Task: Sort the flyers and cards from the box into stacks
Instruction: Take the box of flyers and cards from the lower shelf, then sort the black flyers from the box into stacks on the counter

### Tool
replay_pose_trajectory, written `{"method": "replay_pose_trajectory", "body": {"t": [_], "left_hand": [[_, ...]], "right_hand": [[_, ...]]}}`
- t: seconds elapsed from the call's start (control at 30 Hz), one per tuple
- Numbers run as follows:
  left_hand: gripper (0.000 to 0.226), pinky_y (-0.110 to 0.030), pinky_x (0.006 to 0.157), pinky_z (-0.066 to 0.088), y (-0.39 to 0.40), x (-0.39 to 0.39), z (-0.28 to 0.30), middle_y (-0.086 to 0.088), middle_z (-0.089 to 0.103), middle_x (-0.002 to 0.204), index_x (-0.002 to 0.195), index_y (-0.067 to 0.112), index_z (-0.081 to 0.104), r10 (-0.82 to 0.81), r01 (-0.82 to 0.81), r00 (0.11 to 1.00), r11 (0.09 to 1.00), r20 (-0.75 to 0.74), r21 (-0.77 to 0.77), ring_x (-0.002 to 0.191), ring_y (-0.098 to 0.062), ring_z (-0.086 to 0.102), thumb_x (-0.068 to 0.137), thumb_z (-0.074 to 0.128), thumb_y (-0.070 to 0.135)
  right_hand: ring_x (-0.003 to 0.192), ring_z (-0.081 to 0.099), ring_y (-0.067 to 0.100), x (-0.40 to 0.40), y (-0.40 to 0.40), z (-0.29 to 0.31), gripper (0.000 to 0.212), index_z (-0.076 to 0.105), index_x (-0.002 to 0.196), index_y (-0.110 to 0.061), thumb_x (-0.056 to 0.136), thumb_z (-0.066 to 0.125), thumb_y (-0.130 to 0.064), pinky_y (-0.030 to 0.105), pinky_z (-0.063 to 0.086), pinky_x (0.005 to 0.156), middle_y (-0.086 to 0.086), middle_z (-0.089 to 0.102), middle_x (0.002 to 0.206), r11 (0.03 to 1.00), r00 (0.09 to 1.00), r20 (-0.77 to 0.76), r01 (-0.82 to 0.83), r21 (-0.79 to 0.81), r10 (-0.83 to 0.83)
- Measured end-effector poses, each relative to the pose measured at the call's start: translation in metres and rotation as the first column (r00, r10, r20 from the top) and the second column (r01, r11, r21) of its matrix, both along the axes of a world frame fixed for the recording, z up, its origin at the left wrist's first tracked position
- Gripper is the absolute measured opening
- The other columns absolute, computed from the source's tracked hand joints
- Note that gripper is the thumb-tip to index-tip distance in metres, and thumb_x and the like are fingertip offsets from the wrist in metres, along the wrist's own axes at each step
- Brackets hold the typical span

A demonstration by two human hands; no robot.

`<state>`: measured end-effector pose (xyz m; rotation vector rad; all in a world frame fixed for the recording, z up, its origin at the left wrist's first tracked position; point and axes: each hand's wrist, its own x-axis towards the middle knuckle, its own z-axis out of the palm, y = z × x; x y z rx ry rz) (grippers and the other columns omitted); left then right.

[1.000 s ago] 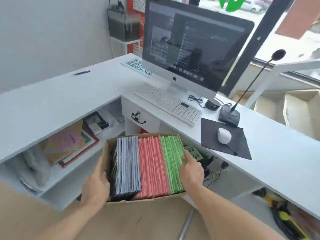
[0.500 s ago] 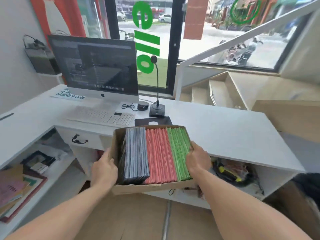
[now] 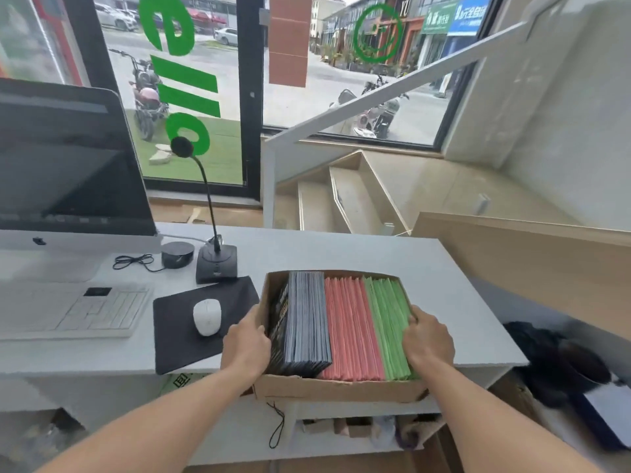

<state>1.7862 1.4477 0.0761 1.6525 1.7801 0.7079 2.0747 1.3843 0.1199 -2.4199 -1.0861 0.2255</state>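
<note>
A cardboard box (image 3: 336,389) sits over the front edge of the white desk (image 3: 341,250), its near end overhanging. Inside stand three upright rows: dark grey flyers (image 3: 305,322) on the left, red cards (image 3: 351,329) in the middle, green cards (image 3: 389,322) on the right. My left hand (image 3: 246,346) grips the box's left wall. My right hand (image 3: 428,339) grips the right wall, fingers curled over the green cards. The box's bottom is hidden.
Left of the box lie a black mouse pad (image 3: 194,322) with a white mouse (image 3: 207,317), a desk microphone (image 3: 215,262), a white keyboard (image 3: 78,314) and a large monitor (image 3: 68,165). A wooden counter (image 3: 532,268) rises at the right. Clutter fills the shelf under the desk.
Both hands carried the box up and to the right, from below the desk by the shelves onto the desktop right of the mouse pad. My view turned right.
</note>
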Motion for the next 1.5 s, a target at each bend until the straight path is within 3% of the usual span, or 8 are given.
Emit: {"method": "replay_pose_trajectory", "body": {"t": [0.17, 0.37, 0.6, 0.73, 0.87, 1.0, 1.23, 1.5], "left_hand": [[0.036, -0.042, 0.079, 0.054, 0.055, 0.032, -0.010, -0.005, 0.069, 0.091, 0.124, 0.031, 0.057, -0.045, 0.046, 0.999, 0.998, 0.021, -0.047, 0.086, -0.030, 0.062, 0.097, 0.045, 0.011], [0.037, -0.032, 0.076, 0.041, 0.094, 0.059, -0.015, -0.003, 0.058, 0.091, 0.134, 0.024, 0.053, -0.007, 0.008, 1.000, 0.998, 0.016, -0.061, 0.086, -0.027, 0.052, 0.100, 0.046, 0.012], [0.048, -0.046, 0.083, 0.057, 0.127, 0.077, -0.017, -0.007, 0.072, 0.110, 0.139, 0.032, 0.047, 0.198, -0.185, 0.976, 0.973, 0.088, -0.141, 0.099, -0.033, 0.065, 0.094, 0.050, 0.014], [0.055, -0.040, 0.092, 0.049, 0.157, 0.088, -0.006, -0.006, 0.063, 0.134, 0.145, 0.030, 0.034, 0.288, -0.276, 0.955, 0.951, 0.074, -0.135, 0.117, -0.033, 0.061, 0.096, 0.055, 0.016], [0.066, -0.044, 0.121, 0.029, 0.196, 0.088, 0.003, -0.002, 0.028, 0.164, 0.158, 0.023, 0.020, 0.346, -0.345, 0.938, 0.938, 0.034, -0.030, 0.150, -0.024, 0.029, 0.101, 0.052, 0.018], [0.058, -0.039, 0.127, 0.011, 0.217, 0.083, -0.009, -0.001, 0.015, 0.169, 0.160, 0.017, 0.017, 0.403, -0.404, 0.911, 0.915, -0.085, 0.011, 0.156, -0.016, 0.005, 0.105, 0.035, 0.019], [0.052, -0.044, 0.122, 0.025, 0.218, 0.108, -0.030, -0.004, 0.032, 0.161, 0.155, 0.013, 0.032, 0.640, -0.632, 0.748, 0.768, -0.174, 0.103, 0.151, -0.022, 0.017, 0.104, 0.033, 0.020], [0.056, -0.053, 0.120, 0.028, 0.228, 0.135, -0.023, -0.006, 0.039, 0.158, 0.154, 0.014, 0.032, 0.785, -0.773, 0.606, 0.619, -0.127, 0.137, 0.151, -0.027, 0.023, 0.099, 0.041, 0.012]], "right_hand": [[0.065, 0.049, 0.017, 0.027, 0.046, -0.002, 0.039, 0.068, 0.113, -0.028, 0.101, 0.037, -0.008, 0.030, 0.042, 0.060, -0.002, 0.065, 0.084, 0.998, 0.998, 0.012, 0.056, -0.036, -0.055], [0.066, 0.050, 0.022, 0.056, 0.106, -0.004, 0.034, 0.068, 0.109, -0.023, 0.098, 0.039, -0.007, 0.037, 0.048, 0.067, -0.002, 0.057, 0.075, 0.993, 0.998, 0.047, 0.037, -0.112, -0.032], [0.076, 0.052, 0.028, 0.081, 0.207, -0.007, 0.031, 0.067, 0.115, -0.024, 0.099, 0.043, -0.013, 0.035, 0.047, 0.072, 0.006, 0.071, 0.098, 0.986, 0.990, 0.041, -0.127, -0.108, 0.133], [0.089, 0.060, 0.031, 0.087, 0.273, -0.008, 0.033, 0.067, 0.121, -0.030, 0.101, 0.043, -0.019, 0.036, 0.048, 0.078, 0.006, 0.072, 0.109, 0.942, 0.947, 0.034, -0.312, -0.122, 0.319], [0.093, 0.063, 0.027, 0.083, 0.334, -0.013, 0.040, 0.061, 0.132, -0.042, 0.104, 0.039, -0.023, 0.034, 0.048, 0.078, 0.001, 0.072, 0.116, 0.860, 0.867, -0.002, -0.495, -0.120, 0.499], [0.081, 0.062, 0.021, 0.068, 0.387, -0.029, 0.039, 0.063, 0.128, -0.044, 0.105, 0.038, -0.025, 0.037, 0.056, 0.076, -0.003, 0.073, 0.109, 0.789, 0.797, -0.053, -0.603, -0.116, 0.601], [0.089, 0.065, 0.019, 0.033, 0.465, -0.040, 0.040, 0.061, 0.130, -0.052, 0.105, 0.043, -0.025, 0.031, 0.052, 0.073, -0.007, 0.074, 0.114, 0.682, 0.690, -0.043, -0.722, -0.120, 0.722], [0.103, 0.065, 0.029, 0.006, 0.498, -0.056, 0.056, 0.057, 0.137, -0.047, 0.105, 0.032, -0.009, 0.035, 0.052, 0.082, 0.001, 0.068, 0.131, 0.678, 0.684, -0.077, -0.729, -0.099, 0.725]]}}
